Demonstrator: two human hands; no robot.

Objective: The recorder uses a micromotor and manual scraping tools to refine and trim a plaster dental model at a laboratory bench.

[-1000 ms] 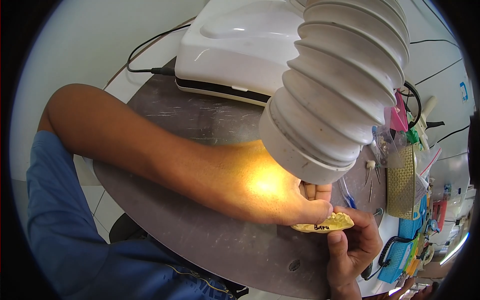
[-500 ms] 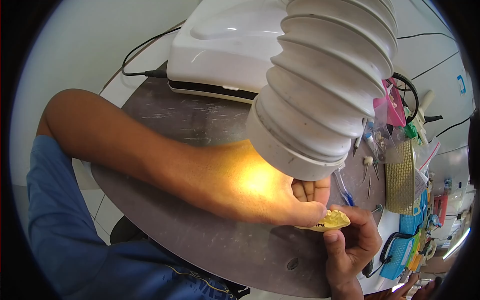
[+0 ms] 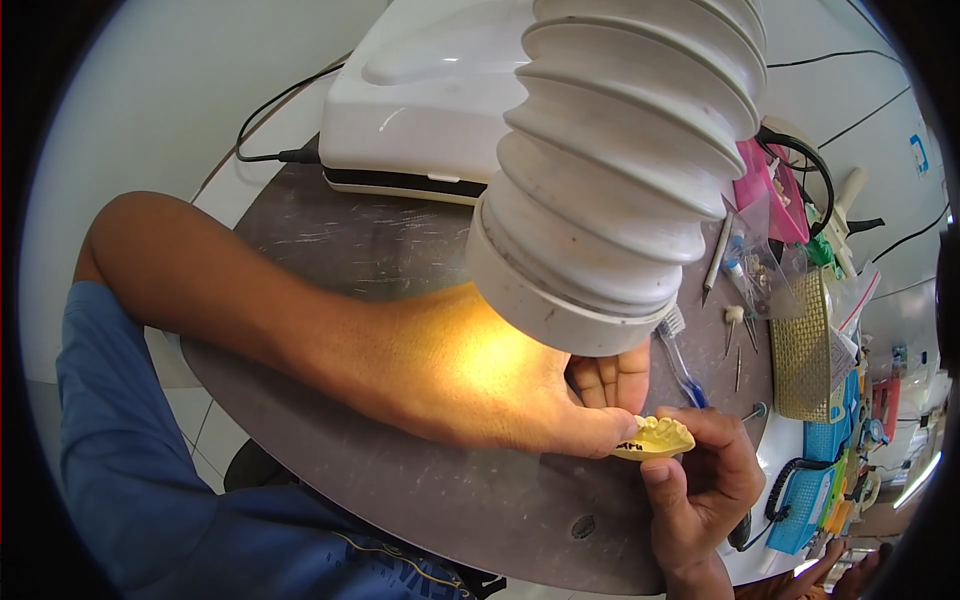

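Observation:
A yellow dental cast (image 3: 660, 437), with moulded teeth along its upper edge and dark writing on its side, is held between my two hands. My left hand (image 3: 500, 375) reaches in from the left, its thumb pressed on the cast's left end. Its other fingers are curled and partly hidden behind the white ribbed hose. Bright light falls on the back of this hand. My right hand (image 3: 705, 480) pinches the cast's right end, thumb below and index finger above.
The thick white ribbed hose (image 3: 620, 180) hangs just above my left hand. Behind it stands a white machine (image 3: 420, 90). To the right lie a blue-handled toothbrush (image 3: 683, 365), small burs (image 3: 735, 325), a woven basket (image 3: 803, 350), a pink container (image 3: 775, 195) and blue baskets (image 3: 800, 510).
The view has shifted slightly, so the hose appears further left and more of the toothbrush shows. Both hands keep hold of the cast, more of whose teeth are visible.

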